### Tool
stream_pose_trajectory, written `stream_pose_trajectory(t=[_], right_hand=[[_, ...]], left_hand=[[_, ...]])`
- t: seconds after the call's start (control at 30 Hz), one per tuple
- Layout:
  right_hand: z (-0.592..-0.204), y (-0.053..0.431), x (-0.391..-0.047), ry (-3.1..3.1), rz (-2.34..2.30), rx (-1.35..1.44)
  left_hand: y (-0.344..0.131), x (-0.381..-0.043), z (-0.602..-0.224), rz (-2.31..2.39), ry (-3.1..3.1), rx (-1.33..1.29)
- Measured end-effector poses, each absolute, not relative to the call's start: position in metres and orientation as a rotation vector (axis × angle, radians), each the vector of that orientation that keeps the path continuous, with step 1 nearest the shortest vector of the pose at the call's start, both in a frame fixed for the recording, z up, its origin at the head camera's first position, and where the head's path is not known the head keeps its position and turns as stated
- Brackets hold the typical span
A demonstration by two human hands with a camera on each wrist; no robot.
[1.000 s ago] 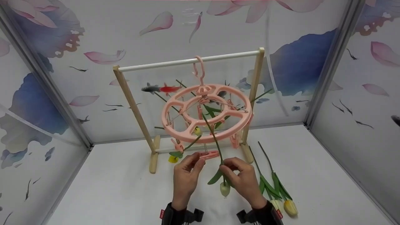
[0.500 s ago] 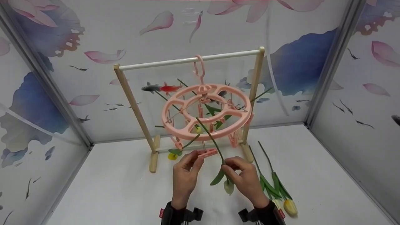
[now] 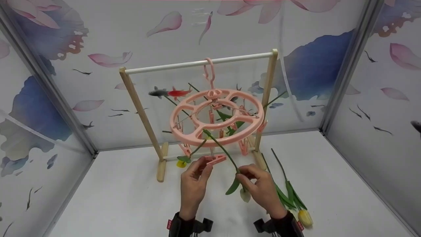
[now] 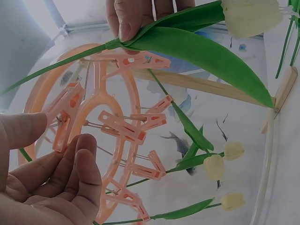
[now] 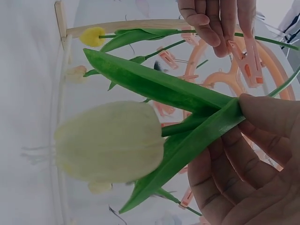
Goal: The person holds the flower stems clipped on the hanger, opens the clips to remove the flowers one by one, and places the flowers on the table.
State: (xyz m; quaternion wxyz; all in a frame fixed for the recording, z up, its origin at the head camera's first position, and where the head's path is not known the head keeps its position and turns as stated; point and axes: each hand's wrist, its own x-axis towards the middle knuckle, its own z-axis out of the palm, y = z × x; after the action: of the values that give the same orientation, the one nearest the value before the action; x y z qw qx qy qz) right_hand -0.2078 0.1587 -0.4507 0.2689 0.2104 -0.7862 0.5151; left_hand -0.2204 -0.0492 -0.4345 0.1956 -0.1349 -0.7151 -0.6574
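Held clip (image 3: 217,160) and tulip (image 5: 173,129) apart, rim (image 3: 235,139) above

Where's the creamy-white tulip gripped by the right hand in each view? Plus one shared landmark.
Head: lower centre, creamy-white tulip, bloom lowest.
Left wrist: across the top, bloom at upper right.
Right wrist: large across the middle, bloom left of centre.
Landmark: pink plastic clip in the left hand; below centre, left, and upper right respectively.

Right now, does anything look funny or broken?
Nothing looks broken. But a yellow tulip hangs slanted, bloom lowest, from the pink peg hanger, like laundry! The right hand holds a white tulip bloom-down too.
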Motion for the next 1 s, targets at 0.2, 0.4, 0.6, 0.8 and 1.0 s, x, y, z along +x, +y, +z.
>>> stream_pose_trajectory(t=[0.2, 0.4, 0.6, 0.8, 1.0], right_hand=[[-0.450, 0.164, -0.209, -2.153, 1.389, 0.541], [-0.446, 0.167, -0.207, -2.152, 1.375, 0.530], [-0.444, 0.172, -0.206, -2.162, 1.350, 0.500], [-0.441, 0.177, -0.204, -2.166, 1.340, 0.482], [-0.438, 0.182, -0.201, -2.137, 1.347, 0.496]], left_hand=[[-0.048, -0.221, -0.434, -1.878, -1.968, -0.361], [-0.048, -0.221, -0.434, -1.906, -1.914, -0.376], [-0.048, -0.222, -0.435, -1.902, -1.902, -0.380], [-0.049, -0.222, -0.435, -1.925, -1.903, -0.373], [-0.049, -0.222, -0.433, -1.910, -1.907, -0.349]])
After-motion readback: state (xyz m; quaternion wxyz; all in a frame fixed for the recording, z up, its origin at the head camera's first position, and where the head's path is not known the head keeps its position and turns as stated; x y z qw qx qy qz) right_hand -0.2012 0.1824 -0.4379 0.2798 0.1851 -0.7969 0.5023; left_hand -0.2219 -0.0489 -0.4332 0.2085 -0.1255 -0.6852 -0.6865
